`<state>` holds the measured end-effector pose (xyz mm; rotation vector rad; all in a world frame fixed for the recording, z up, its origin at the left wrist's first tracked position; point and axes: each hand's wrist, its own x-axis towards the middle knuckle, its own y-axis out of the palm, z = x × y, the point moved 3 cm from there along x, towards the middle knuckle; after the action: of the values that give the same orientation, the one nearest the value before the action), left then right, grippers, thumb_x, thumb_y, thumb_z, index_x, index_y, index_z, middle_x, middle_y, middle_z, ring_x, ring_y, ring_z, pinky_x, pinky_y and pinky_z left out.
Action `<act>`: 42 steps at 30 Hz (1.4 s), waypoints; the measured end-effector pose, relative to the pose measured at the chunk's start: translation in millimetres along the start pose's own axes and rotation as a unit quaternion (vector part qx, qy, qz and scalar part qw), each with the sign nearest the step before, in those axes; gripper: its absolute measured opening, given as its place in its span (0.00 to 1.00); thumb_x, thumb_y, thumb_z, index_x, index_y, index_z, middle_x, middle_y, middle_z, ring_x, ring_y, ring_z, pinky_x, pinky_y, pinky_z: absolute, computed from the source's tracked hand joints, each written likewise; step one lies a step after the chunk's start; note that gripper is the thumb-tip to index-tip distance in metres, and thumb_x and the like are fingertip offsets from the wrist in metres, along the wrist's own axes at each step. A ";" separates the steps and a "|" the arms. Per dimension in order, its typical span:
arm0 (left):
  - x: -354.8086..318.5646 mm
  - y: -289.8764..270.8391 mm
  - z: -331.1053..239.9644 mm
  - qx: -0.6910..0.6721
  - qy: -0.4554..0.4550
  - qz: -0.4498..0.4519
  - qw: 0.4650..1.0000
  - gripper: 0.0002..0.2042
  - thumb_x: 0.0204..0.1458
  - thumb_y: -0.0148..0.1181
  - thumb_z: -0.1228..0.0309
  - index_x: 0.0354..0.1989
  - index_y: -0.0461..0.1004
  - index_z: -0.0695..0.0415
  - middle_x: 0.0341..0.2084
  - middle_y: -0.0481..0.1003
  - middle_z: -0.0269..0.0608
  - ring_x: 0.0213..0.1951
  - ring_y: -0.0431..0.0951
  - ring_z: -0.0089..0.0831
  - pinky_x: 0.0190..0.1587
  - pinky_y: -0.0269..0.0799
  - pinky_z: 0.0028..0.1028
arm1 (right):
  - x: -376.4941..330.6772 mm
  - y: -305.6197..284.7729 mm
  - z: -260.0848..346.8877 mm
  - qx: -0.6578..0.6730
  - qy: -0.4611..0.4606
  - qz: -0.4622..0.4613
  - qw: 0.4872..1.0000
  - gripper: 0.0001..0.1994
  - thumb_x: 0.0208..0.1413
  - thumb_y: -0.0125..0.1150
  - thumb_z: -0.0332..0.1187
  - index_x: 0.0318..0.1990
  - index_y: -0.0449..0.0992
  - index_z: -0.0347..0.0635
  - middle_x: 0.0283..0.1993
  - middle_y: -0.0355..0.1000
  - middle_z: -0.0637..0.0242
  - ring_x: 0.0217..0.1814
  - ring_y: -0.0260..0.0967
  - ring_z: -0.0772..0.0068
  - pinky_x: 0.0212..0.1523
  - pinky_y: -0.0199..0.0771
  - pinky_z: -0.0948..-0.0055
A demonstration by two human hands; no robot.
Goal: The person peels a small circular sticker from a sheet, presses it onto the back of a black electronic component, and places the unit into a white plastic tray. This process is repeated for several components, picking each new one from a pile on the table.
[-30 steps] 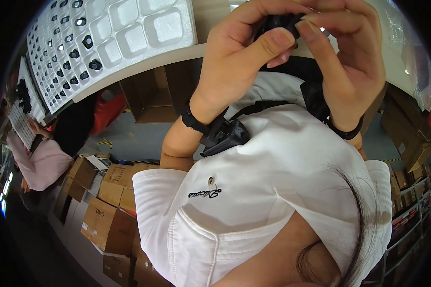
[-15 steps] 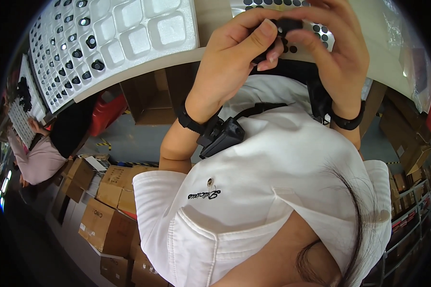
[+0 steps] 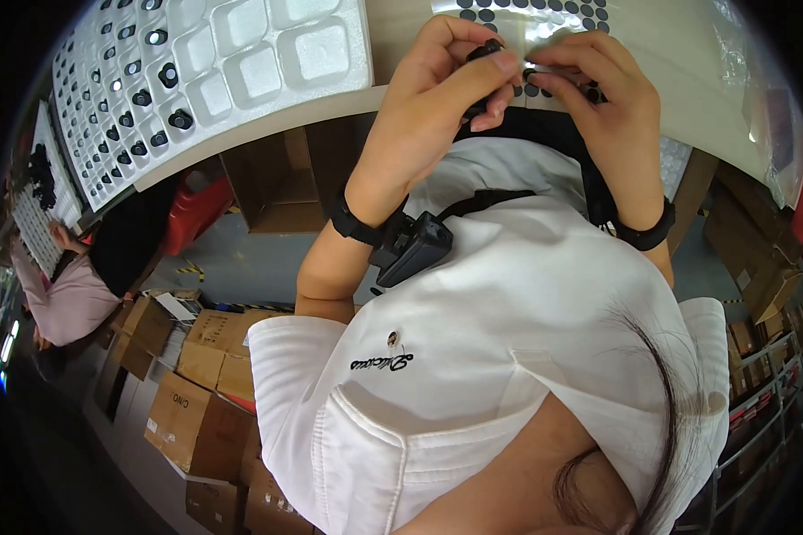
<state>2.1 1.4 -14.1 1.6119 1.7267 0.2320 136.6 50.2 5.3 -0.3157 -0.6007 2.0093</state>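
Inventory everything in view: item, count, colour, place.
Small moulded part: 1, black, top centre, held
Flat round discs: many, black, clear sheet, top centre
Compartment tray: 1, white, beige bench, upper left
Small tray parts: dozens, black, in tray
Crinkled plastic bag: 1, clear, bench's right end
Cardboard boxes: several, brown, below bench, both sides
Curved plastic object: 1, red, below tray
Metal rack: 1, grey, lower right
Co-worker: 1, pink top, far left
Boxy device: 1, black, near left wrist
Wristbands: 2, black, both wrists
Shirt: 1, white, centre
Left hand: 1, bare, holding part
Right hand: 1, bare, top centre

The left hand (image 3: 433,94) partly hides a black object (image 3: 484,51); the tray (image 3: 355,64) is cropped above.
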 end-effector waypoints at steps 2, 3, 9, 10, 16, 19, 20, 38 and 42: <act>-0.5 -0.1 1.1 0.019 0.005 0.004 1.000 0.07 0.50 0.49 0.74 0.35 0.60 0.62 0.22 0.67 0.38 0.20 0.63 0.18 0.20 0.57 0.18 | -1.1 2.1 -1.4 -0.022 -0.022 -0.003 0.999 0.06 0.40 0.56 0.19 0.29 0.72 0.35 0.30 0.67 0.67 0.30 0.67 0.75 0.30 0.67 0.82; -0.2 -0.1 1.1 0.039 0.010 0.008 0.999 0.07 0.50 0.50 0.75 0.34 0.60 0.62 0.22 0.66 0.38 0.20 0.63 0.18 0.20 0.57 0.18 | -0.7 2.2 -1.2 -0.033 -0.035 -0.005 0.999 0.06 0.40 0.56 0.19 0.29 0.72 0.35 0.29 0.67 0.67 0.28 0.67 0.75 0.29 0.68 0.83; 3.1 -1.5 3.5 0.051 0.026 0.052 0.997 0.07 0.50 0.50 0.75 0.34 0.62 0.63 0.20 0.65 0.35 0.20 0.62 0.18 0.20 0.56 0.17 | 3.5 -0.1 -1.9 -0.049 0.017 0.052 0.997 0.03 0.41 0.56 0.20 0.27 0.72 0.35 0.28 0.66 0.67 0.31 0.67 0.75 0.30 0.67 0.81; 2.9 -0.3 2.1 0.047 0.015 0.051 0.998 0.07 0.50 0.50 0.75 0.34 0.63 0.63 0.20 0.64 0.35 0.20 0.61 0.18 0.20 0.55 0.17 | 4.3 -0.3 -2.8 -0.060 0.017 0.062 0.996 0.03 0.41 0.56 0.21 0.26 0.71 0.35 0.29 0.66 0.68 0.32 0.67 0.76 0.31 0.66 0.81; 3.6 -10.1 -2.1 0.052 -0.031 0.176 0.983 0.11 0.52 0.49 0.69 0.39 0.64 0.65 0.26 0.65 0.38 0.20 0.58 0.17 0.18 0.51 0.15 | 9.4 -15.3 -14.1 0.123 0.077 0.121 0.982 0.01 0.44 0.55 0.21 0.27 0.70 0.33 0.33 0.66 0.68 0.37 0.65 0.76 0.34 0.65 0.79; 2.2 -8.3 -2.5 0.014 -0.028 0.221 0.975 0.13 0.52 0.49 0.67 0.40 0.63 0.65 0.25 0.64 0.37 0.20 0.57 0.16 0.18 0.50 0.15 | 3.2 -22.5 4.5 0.244 -0.005 -0.012 0.970 0.02 0.44 0.53 0.18 0.27 0.69 0.31 0.38 0.64 0.64 0.38 0.65 0.72 0.37 0.65 0.78; 1.3 -6.0 -3.3 -0.004 -0.027 0.243 0.970 0.14 0.52 0.49 0.66 0.40 0.63 0.65 0.25 0.64 0.37 0.20 0.57 0.16 0.17 0.49 0.15 | 1.0 -20.6 11.1 0.243 -0.004 -0.013 0.970 0.02 0.44 0.53 0.18 0.27 0.69 0.31 0.38 0.64 0.64 0.38 0.65 0.72 0.37 0.65 0.78; -8.1 23.2 -20.9 -0.109 -0.110 0.140 0.978 0.17 0.50 0.52 0.71 0.46 0.63 0.67 0.22 0.63 0.31 0.19 0.57 0.16 0.20 0.51 0.15 | 6.5 -31.8 42.1 0.141 -0.106 -0.001 0.984 0.05 0.39 0.56 0.16 0.26 0.70 0.34 0.36 0.63 0.59 0.35 0.63 0.70 0.37 0.64 0.75; -3.0 22.6 -23.7 -0.096 -0.136 0.084 0.982 0.16 0.50 0.52 0.71 0.45 0.64 0.65 0.24 0.65 0.31 0.20 0.58 0.16 0.21 0.53 0.15 | 13.1 -29.7 32.1 0.144 -0.107 0.022 0.983 0.07 0.38 0.57 0.18 0.27 0.69 0.35 0.36 0.63 0.60 0.38 0.63 0.70 0.39 0.63 0.76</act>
<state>4.8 11.2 17.1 1.5666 1.3227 0.2394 137.7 64.5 48.7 0.0643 -0.4280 2.1556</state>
